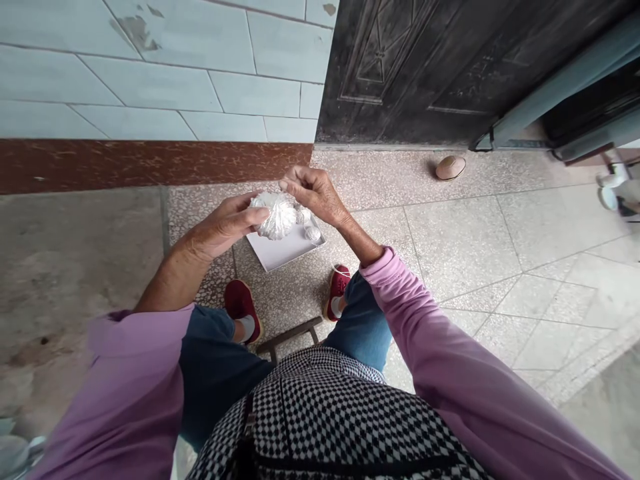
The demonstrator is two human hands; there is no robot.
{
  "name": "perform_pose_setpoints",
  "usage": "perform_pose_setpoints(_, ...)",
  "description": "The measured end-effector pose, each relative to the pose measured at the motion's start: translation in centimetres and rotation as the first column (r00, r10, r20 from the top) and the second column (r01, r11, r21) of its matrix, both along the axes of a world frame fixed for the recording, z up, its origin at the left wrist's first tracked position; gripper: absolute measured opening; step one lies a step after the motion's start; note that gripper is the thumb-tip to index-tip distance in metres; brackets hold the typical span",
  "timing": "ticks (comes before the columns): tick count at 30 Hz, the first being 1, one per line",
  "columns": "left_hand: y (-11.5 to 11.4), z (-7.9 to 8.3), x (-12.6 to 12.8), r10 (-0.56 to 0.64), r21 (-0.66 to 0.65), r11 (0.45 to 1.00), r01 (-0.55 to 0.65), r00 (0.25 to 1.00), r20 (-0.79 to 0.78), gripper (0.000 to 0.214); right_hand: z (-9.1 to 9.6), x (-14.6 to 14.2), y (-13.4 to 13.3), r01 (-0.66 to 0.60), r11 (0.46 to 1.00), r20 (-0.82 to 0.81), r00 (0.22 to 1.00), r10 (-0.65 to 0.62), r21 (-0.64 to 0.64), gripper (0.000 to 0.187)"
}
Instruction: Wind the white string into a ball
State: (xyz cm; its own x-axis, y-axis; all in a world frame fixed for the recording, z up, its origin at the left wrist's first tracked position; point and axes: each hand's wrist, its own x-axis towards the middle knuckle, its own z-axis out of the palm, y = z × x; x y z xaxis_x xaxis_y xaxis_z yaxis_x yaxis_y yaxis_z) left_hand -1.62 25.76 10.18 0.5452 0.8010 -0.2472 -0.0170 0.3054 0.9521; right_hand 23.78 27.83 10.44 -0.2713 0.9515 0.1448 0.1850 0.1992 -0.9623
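My left hand [227,223] is curled around a white crocheted piece [275,217], thumb on top of it. My right hand [313,190] is just to its right, fingers pinched together on something too small to make out, perhaps a thread or hook. A thin white thread [334,261] loops down from that hand toward my right knee. Below the hands a white tray [280,252] lies on the floor, with small balls of white yarn [313,232] on it. I am seated, knees apart, in red slippers.
A tiled wall with a red-brown base band [150,163] runs across the back left. A dark door [425,67] stands at the back right, with a brown oval object [450,167] on the terrazzo floor before it. A stool leg [290,335] shows between my feet.
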Motion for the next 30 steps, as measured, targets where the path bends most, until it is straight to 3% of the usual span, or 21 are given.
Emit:
perform_pose_setpoints(7,0.0,-0.1,0.2,0.055,-0.032,0.998,-0.051,0.990,0.131,0.082,-2.5,-1.9,0.1,-0.028,0.992,-0.180,0.984,0.004,-0.126,0.074)
perform_pose_setpoints(12,0.2,0.5,1.1,0.249,-0.028,0.968,-0.249,0.939,0.238,0.066,-3.2,-1.5,0.2,-0.006,0.998,-0.057,0.998,0.002,-0.063,0.067)
perform_pose_setpoints(18,2.4,-0.9,-0.8,0.450,0.083,0.870,-0.485,0.852,0.267,0.073,-4.2,-2.3,-2.2,-0.237,0.970,0.124,0.966,0.228,0.061,0.059)
perform_pose_setpoints(22,3.4,-2.1,-1.5,0.520,0.200,0.813,-0.547,0.837,0.171,0.087,-2.7,-3.2,-4.0,-0.332,0.943,0.147,0.934,0.326,0.015,0.054)
perform_pose_setpoints(25,3.3,-2.0,-1.1,0.534,0.291,0.795,-0.532,0.842,0.081,0.096,-0.3,-2.8,-4.4,-0.290,0.956,0.184,0.938,0.293,-0.042,0.047)
perform_pose_setpoints(27,2.9,-1.5,-0.6,0.533,0.326,0.802,-0.501,0.846,-0.013,0.095,1.0,-2.1,-4.1,-0.222,0.974,0.191,0.955,0.226,-0.040,0.047)
perform_pose_setpoints(30,2.1,-0.8,0.0,0.438,0.297,0.873,-0.387,0.890,-0.126,0.084,1.9,-0.5,-3.0,-0.137,0.988,0.143,0.982,0.126,0.072,0.053)
